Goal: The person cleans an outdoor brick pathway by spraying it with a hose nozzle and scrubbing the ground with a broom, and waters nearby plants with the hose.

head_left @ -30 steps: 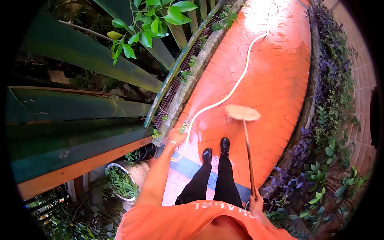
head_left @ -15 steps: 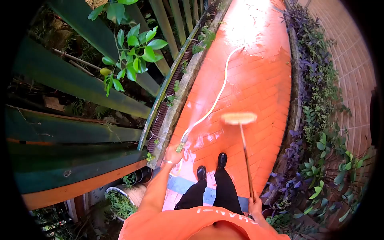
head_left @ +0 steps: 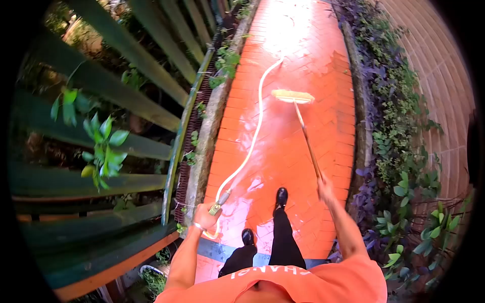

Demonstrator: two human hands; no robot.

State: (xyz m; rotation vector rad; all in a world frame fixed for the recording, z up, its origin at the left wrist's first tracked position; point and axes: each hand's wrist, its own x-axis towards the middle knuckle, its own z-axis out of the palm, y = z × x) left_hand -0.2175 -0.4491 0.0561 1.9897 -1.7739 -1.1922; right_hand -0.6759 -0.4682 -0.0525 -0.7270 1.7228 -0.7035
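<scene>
My left hand (head_left: 206,216) is closed round a hose nozzle (head_left: 220,201) near the left edge of the brick path. From it a pale yellow hose (head_left: 260,111) curves away up the path, with a loop below the hand. My right hand (head_left: 326,189) grips the wooden handle of a broom (head_left: 309,146) at the right. The broom's wide, pale head (head_left: 293,96) rests on or just over the wet orange bricks (head_left: 298,161), beyond my feet; contact is hard to tell.
A green slatted fence (head_left: 131,103) with a leafy branch (head_left: 105,146) stands on the left, behind a stone curb (head_left: 209,131). Purple and green plants (head_left: 386,106) line the right edge. Below are my black shoes (head_left: 281,197) and a potted plant (head_left: 152,280).
The broom head has moved farther up the path, and my right arm has stretched forward with the handle. My left hand still holds the nozzle. The view has shifted, and my feet have stepped.
</scene>
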